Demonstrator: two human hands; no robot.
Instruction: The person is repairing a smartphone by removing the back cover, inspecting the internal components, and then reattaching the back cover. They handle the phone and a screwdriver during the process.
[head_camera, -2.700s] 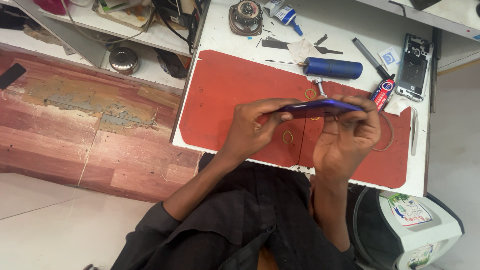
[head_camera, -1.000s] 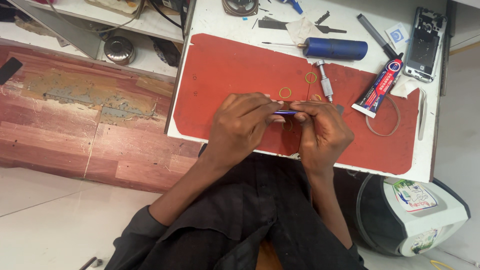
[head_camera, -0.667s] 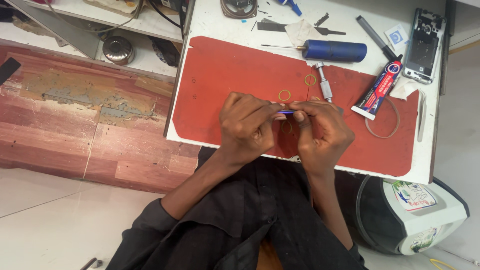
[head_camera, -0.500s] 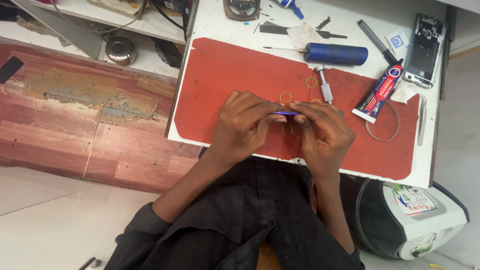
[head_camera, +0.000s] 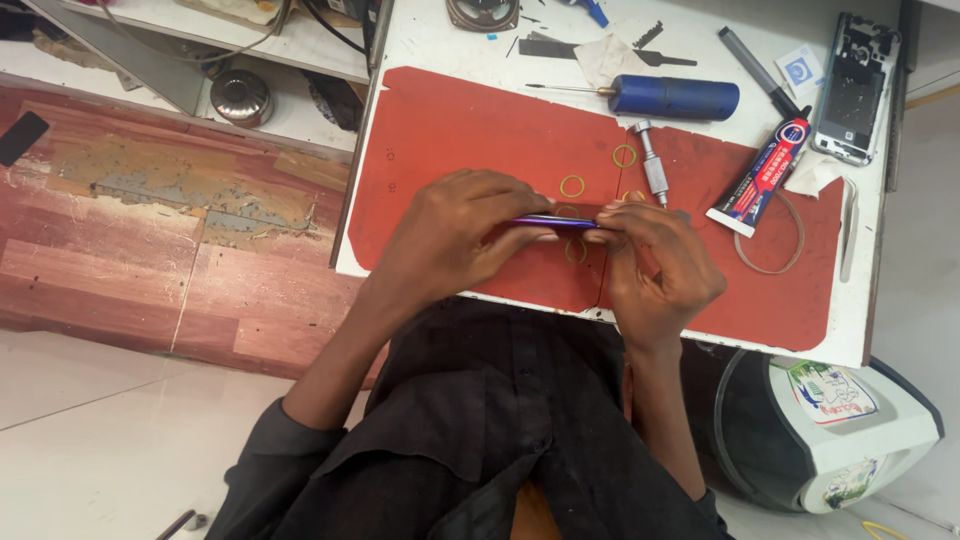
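A thin purple-blue phone (head_camera: 555, 222) is held edge-on above the red work mat (head_camera: 460, 130), between both hands. My left hand (head_camera: 455, 235) grips its left end with fingers curled over the top. My right hand (head_camera: 655, 265) pinches its right end. Several small yellow rubber bands (head_camera: 572, 186) lie on the mat just beyond the phone. Most of the phone is hidden by my fingers.
On the white table lie a blue-handled screwdriver (head_camera: 672, 97), a small metal tool (head_camera: 653, 170), a red-and-white glue tube (head_camera: 760, 176), a thin loop band (head_camera: 770, 240), a black pen (head_camera: 752, 70) and an opened phone frame (head_camera: 852, 88). A white bin (head_camera: 840, 420) stands at lower right. Wooden floor lies left.
The phone and both hands have come down from higher over the mat to near its front edge. In the last second the hands shifted only slightly.
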